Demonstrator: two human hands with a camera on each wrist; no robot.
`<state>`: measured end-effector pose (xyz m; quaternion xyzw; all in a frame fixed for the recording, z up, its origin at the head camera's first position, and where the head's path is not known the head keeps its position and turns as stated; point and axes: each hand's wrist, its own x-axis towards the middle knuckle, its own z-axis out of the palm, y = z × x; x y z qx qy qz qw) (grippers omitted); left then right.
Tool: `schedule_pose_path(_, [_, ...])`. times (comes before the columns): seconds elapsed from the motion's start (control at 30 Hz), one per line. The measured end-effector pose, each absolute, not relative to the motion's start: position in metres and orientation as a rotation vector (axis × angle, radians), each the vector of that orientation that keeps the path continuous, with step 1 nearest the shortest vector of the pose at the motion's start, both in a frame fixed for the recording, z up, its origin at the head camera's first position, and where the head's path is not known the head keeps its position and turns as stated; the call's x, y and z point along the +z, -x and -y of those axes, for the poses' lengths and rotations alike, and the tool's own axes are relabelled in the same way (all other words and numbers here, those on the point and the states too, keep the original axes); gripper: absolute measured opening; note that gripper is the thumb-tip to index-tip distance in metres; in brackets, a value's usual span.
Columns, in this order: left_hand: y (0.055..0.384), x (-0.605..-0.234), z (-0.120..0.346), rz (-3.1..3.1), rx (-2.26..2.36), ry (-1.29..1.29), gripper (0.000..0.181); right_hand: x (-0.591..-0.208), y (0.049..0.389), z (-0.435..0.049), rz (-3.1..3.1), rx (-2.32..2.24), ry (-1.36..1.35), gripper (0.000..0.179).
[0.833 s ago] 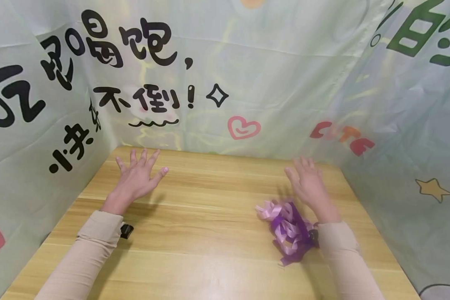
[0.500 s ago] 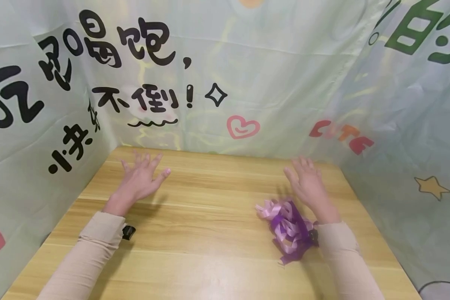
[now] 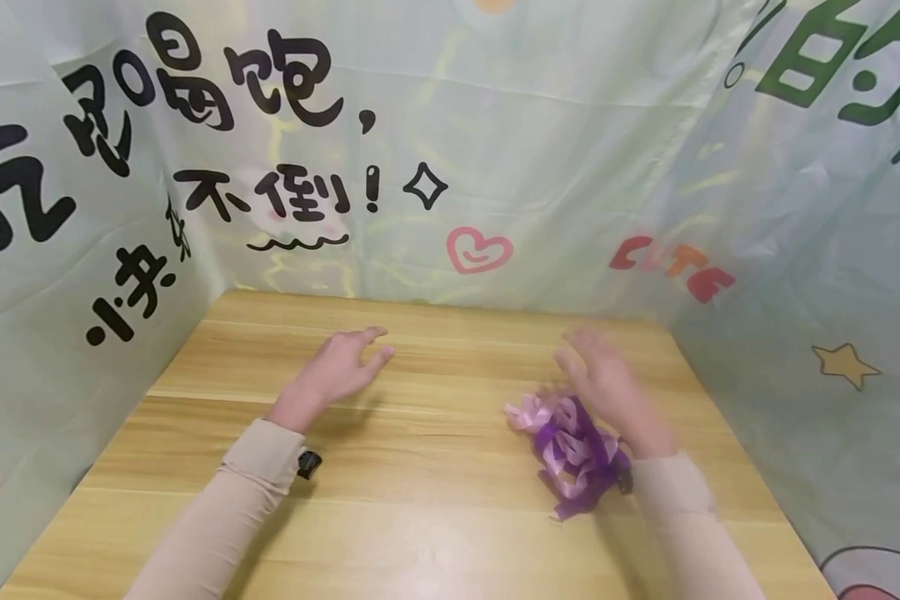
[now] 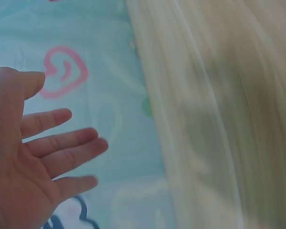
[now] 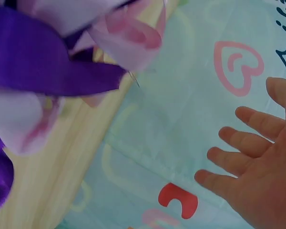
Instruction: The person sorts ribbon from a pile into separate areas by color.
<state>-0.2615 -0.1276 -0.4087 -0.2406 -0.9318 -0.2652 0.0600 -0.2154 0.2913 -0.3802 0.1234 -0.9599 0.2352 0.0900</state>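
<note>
A loose heap of pink and purple ribbon (image 3: 570,454) lies on the right half of the wooden table (image 3: 390,533). Just beyond it my right hand (image 3: 607,379) hovers, blurred, with fingers extended and nothing in its grasp. The right wrist view has the ribbon (image 5: 47,62) close by at upper left, apart from the spread fingers (image 5: 248,143). Left of centre, my left hand (image 3: 333,367) is held above the table, thumb apart from the other fingers. In the left wrist view its palm (image 4: 24,191) faces the camera and bears nothing.
A printed cloth (image 3: 540,150) hangs behind the table and along both sides, with black lettering, a pink heart and a star on it. Black cameras, such as the left one (image 3: 309,463), sit at the wrists. The table's back edge (image 3: 450,306) meets the cloth.
My left hand has moved right, toward the middle of the table, and turned. The right hand has shifted slightly. The ribbon has stayed in place, while the head view has turned a little.
</note>
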Motion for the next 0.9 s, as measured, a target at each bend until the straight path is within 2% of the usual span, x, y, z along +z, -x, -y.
schedule_pose_path(0.27, [0.258, -0.418, 0.062, 2.802, -1.015, 0.848, 0.045, -0.4, 0.205, -0.275, 2.804, 0.684, -0.486, 0.056])
schedule_pose_path(0.47, [0.254, -0.432, 0.02, 2.805, -1.072, 0.981, 0.039, -0.416, 0.202, -0.267, 2.76, 0.607, -0.636, 0.044])
schedule_pose_path(0.6, [0.25, -0.44, -0.005, 2.879, -1.087, 1.051, 0.038, -0.424, 0.199, -0.264, 2.775, 0.558, -0.683, 0.037])
schedule_pose_path(0.9, [0.241, -0.453, -0.048, 2.928, -0.971, 1.13, 0.043, -0.433, 0.193, -0.261, 2.853, 0.575, -0.693, 0.033])
